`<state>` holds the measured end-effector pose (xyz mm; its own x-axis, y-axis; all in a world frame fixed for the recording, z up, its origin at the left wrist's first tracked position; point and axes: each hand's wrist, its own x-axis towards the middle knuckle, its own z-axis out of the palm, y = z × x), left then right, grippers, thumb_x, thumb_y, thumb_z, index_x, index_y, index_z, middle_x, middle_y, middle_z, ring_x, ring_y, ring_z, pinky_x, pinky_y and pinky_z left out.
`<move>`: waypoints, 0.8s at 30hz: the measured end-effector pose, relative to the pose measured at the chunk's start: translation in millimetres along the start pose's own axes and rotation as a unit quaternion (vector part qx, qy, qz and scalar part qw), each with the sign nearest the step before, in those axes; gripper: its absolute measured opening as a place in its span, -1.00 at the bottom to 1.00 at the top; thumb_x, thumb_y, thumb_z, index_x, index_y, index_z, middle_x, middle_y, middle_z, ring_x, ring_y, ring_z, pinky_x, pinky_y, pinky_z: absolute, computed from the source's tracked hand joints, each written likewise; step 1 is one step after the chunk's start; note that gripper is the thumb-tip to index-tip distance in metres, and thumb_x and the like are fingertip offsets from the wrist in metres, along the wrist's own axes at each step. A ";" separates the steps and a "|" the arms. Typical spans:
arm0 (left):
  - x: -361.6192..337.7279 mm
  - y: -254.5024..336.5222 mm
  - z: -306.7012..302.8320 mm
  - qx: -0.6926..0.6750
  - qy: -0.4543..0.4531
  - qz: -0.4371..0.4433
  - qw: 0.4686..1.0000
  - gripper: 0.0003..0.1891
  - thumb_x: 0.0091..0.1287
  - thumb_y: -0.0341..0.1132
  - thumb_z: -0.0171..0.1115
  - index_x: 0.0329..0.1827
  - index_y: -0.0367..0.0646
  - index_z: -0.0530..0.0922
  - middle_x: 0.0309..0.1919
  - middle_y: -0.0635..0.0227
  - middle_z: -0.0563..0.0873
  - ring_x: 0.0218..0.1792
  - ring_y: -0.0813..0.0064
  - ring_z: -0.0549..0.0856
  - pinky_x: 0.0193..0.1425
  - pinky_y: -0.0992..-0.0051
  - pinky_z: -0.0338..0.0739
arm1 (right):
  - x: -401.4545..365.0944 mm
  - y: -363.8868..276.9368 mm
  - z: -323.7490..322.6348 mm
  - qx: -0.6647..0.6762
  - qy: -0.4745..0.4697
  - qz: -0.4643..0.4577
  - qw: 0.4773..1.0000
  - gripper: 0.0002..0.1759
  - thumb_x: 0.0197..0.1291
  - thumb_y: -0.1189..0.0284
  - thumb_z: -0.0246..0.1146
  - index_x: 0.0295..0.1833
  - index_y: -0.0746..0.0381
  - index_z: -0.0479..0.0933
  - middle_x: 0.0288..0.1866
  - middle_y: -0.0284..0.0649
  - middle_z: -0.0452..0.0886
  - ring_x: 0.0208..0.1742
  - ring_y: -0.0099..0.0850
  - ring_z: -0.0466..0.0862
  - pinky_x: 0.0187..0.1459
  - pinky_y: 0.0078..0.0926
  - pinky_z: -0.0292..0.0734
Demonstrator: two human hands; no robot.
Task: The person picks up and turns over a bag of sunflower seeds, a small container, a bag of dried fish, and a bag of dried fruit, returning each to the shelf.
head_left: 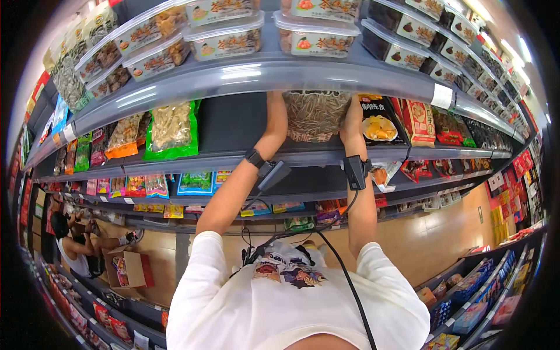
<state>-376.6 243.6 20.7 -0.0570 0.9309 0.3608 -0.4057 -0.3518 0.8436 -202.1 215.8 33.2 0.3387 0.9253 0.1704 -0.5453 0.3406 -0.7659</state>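
A clear bag of thin brownish dried food [315, 114] stands in the middle shelf bay, its top hidden by the upper shelf's edge. At the bag's left side is my left hand [276, 105], at its right side my right hand [353, 109]. Both reach under the upper shelf, and their fingers are hidden behind its clear front strip. Just right of my right hand lies a black bag with a yellow fruit picture [380, 122]. Farther left, a green-edged bag of pale dried pieces [172, 129] leans on the same shelf.
Plastic tubs [318, 34] line the upper shelf [233, 73] above my hands. Snack packets [198, 182] fill a lower shelf. A cable [344, 262] hangs over my shirt. At the lower left, a person [76, 248] sits beside an open carton [133, 269].
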 end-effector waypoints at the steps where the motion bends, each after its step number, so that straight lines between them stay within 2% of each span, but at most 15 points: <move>1: -5.3 10.9 4.3 -0.029 -0.002 -0.024 0.999 -0.44 0.56 -0.01 -0.25 0.33 -0.33 0.35 0.26 0.19 0.45 0.25 0.31 0.40 0.38 0.37 0.19 | -3.2 -2.5 0.1 0.002 0.002 0.004 1.000 -0.41 0.40 0.07 0.06 0.31 0.31 0.38 0.23 -0.26 0.49 0.22 -0.35 0.47 0.27 -0.43 0.29; 2: -11.8 21.8 9.6 -0.057 -0.005 -0.048 0.997 -0.44 0.56 0.02 -0.24 0.32 -0.30 0.36 0.24 0.26 0.46 0.22 0.36 0.42 0.37 0.37 0.21 | -6.4 -4.8 1.3 0.005 0.004 0.007 1.000 -0.42 0.39 0.08 0.06 0.31 0.31 0.38 0.24 -0.26 0.49 0.23 -0.35 0.46 0.27 -0.43 0.29; 4: -20.0 30.1 20.1 -0.022 0.011 -0.046 0.999 -0.35 0.52 0.13 -0.22 0.40 -0.26 0.28 0.32 0.23 0.39 0.30 0.32 0.36 0.39 0.31 0.21 | -6.3 -6.6 0.6 0.011 0.010 0.018 1.000 -0.42 0.39 0.10 0.08 0.31 0.31 0.38 0.24 -0.26 0.48 0.24 -0.34 0.45 0.28 -0.42 0.28; 6: -13.8 27.5 10.5 -0.039 -0.023 -0.105 0.993 -0.28 0.50 0.20 -0.21 0.43 -0.26 0.25 0.37 0.22 0.34 0.34 0.31 0.32 0.40 0.30 0.20 | -6.7 -7.9 -1.0 0.012 0.020 0.037 0.999 -0.42 0.38 0.11 0.09 0.32 0.31 0.38 0.25 -0.25 0.47 0.26 -0.34 0.43 0.29 -0.42 0.27; 10: -21.8 28.3 19.0 0.010 0.055 -0.124 0.991 -0.23 0.47 0.26 -0.21 0.46 -0.26 0.22 0.41 0.20 0.31 0.38 0.29 0.29 0.41 0.30 0.21 | -18.2 -18.3 6.9 0.010 0.024 0.049 0.998 -0.39 0.38 0.07 0.07 0.34 0.29 0.37 0.28 -0.23 0.46 0.29 -0.32 0.41 0.32 -0.40 0.24; 13: -16.3 12.9 4.4 0.027 0.042 -0.113 0.992 -0.28 0.51 0.17 -0.23 0.44 -0.31 0.23 0.39 0.19 0.34 0.38 0.31 0.30 0.43 0.34 0.16 | -31.8 -26.5 16.5 -0.001 0.057 0.092 0.994 -0.38 0.39 0.05 0.04 0.35 0.28 0.36 0.30 -0.22 0.45 0.31 -0.31 0.40 0.33 -0.38 0.23; 15: -6.9 3.1 -2.5 0.037 -0.011 -0.032 0.999 -0.36 0.57 0.03 -0.26 0.42 -0.41 0.25 0.37 0.17 0.38 0.38 0.36 0.29 0.48 0.43 0.06 | -27.8 -18.1 10.8 -0.001 0.044 0.096 0.994 -0.38 0.39 0.05 0.04 0.36 0.28 0.36 0.31 -0.21 0.45 0.31 -0.31 0.40 0.33 -0.37 0.23; 18: -14.8 14.0 5.8 0.005 0.003 -0.052 0.999 -0.36 0.56 0.04 -0.24 0.40 -0.39 0.28 0.35 0.20 0.39 0.35 0.38 0.32 0.46 0.44 0.08 | -22.8 -10.8 2.1 0.006 0.017 0.088 0.996 -0.38 0.38 0.05 0.05 0.35 0.28 0.37 0.32 -0.21 0.44 0.31 -0.31 0.41 0.33 -0.35 0.23; 21: -23.2 31.8 10.0 -0.035 -0.029 -0.086 0.995 -0.38 0.55 0.04 -0.21 0.39 -0.36 0.30 0.35 0.22 0.39 0.32 0.40 0.35 0.44 0.44 0.12 | -19.2 -2.1 -8.3 0.000 0.006 0.074 0.997 -0.38 0.38 0.05 0.06 0.35 0.28 0.37 0.33 -0.22 0.44 0.31 -0.30 0.41 0.34 -0.35 0.22; 24: -9.0 17.9 -11.6 -0.011 -0.039 -0.073 0.997 -0.38 0.49 0.09 -0.05 0.34 -0.28 0.37 0.28 0.27 0.45 0.28 0.40 0.39 0.38 0.41 0.20 | -18.6 -5.4 -7.9 -0.037 -0.017 0.076 0.996 -0.36 0.38 0.04 0.07 0.37 0.30 0.35 0.34 -0.20 0.43 0.33 -0.31 0.39 0.36 -0.37 0.18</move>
<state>-393.9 230.1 28.0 0.0752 0.9610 0.2660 -0.4245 -0.2106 0.8806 -199.4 195.4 29.3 0.2287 0.9711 0.0687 -0.5307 0.1835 -0.8275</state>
